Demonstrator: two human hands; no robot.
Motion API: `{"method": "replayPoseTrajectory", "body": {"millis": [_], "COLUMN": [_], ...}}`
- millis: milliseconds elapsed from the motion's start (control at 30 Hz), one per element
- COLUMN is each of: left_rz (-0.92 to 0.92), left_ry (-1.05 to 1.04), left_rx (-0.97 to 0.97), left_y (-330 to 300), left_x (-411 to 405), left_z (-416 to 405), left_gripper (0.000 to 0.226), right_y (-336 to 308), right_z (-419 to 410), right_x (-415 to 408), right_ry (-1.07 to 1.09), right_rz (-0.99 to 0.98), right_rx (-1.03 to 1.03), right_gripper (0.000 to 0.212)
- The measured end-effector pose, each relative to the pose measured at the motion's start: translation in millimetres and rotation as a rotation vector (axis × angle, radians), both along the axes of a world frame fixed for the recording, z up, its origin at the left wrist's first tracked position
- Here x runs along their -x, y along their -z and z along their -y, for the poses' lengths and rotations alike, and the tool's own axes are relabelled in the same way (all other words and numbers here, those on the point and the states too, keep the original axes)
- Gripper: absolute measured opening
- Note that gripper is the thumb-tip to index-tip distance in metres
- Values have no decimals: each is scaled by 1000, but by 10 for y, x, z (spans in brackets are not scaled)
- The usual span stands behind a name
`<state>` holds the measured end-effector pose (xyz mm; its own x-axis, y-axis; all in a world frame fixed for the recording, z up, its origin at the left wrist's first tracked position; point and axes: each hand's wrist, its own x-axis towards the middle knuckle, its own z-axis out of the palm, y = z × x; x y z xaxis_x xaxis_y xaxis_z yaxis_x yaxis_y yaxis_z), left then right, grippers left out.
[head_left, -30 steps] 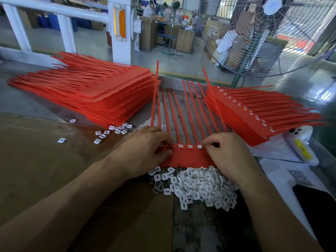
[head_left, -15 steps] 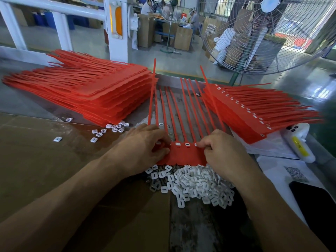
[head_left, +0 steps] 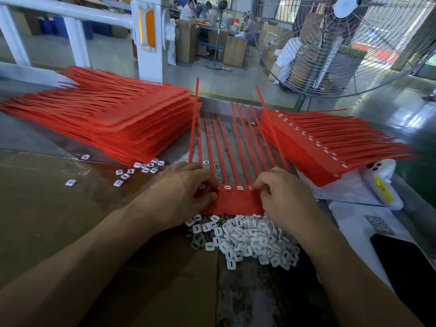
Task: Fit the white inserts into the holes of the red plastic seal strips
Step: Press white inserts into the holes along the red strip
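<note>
A sheet of joined red seal strips (head_left: 238, 200) lies flat at the near centre of the workbench (head_left: 247, 291), its tails pointing away. The inserting step appears to be in hand: two white inserts (head_left: 233, 187) are seen seated in the row of holes along the sheet's head, between the two hands. The left hand (head_left: 181, 197) is curled over the left end of the sheet, its fingertips pressed at the hole row; whether an insert is pinched beneath them cannot be told. The right hand (head_left: 280, 197) is bent over the right end, its thumb and forefinger closed at a hole, seemingly on an insert, though the piece itself is hidden.

Loose inserts are heaped in a pile (head_left: 250, 239) just near of the sheet. An unfilled stack (head_left: 113, 119) is set at the far left, a stack with inserts fitted (head_left: 330, 147) at the right.

Next, the remaining holes must probably be filled: an insert is to be taken from the pile, squared to a hole and pressed home.

A white device with a yellow label (head_left: 383, 182) lies at the right, its writing too blurred to be read. A QR-like code (head_left: 378, 224) is printed on paper; no brand can be read.
</note>
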<state>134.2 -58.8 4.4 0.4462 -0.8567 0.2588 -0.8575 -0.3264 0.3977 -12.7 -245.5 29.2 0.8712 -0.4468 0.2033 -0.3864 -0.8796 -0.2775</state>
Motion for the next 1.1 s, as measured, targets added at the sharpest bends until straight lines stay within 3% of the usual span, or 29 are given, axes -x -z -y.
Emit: {"method": "replayPoseTrajectory", "body": {"millis": [133, 500, 733, 1100], "left_rz": [6, 8, 14, -2], "left_ry": [3, 8, 6, 7], "left_rx": [-9, -5, 5, -16], "left_y": [-2, 4, -6, -2], "left_x": [2, -5, 10, -12], "left_z": [-2, -9, -6, 2], "left_gripper": [29, 30, 28, 32], "right_y": [22, 55, 69, 64], "right_z": [58, 43, 141, 62], "right_x": [37, 9, 96, 73], "right_ry": [-1, -38, -69, -202], "right_rz": [57, -26, 44, -28], "right_rx": [-40, -20, -186, -98], "right_gripper": [29, 36, 32, 38]}}
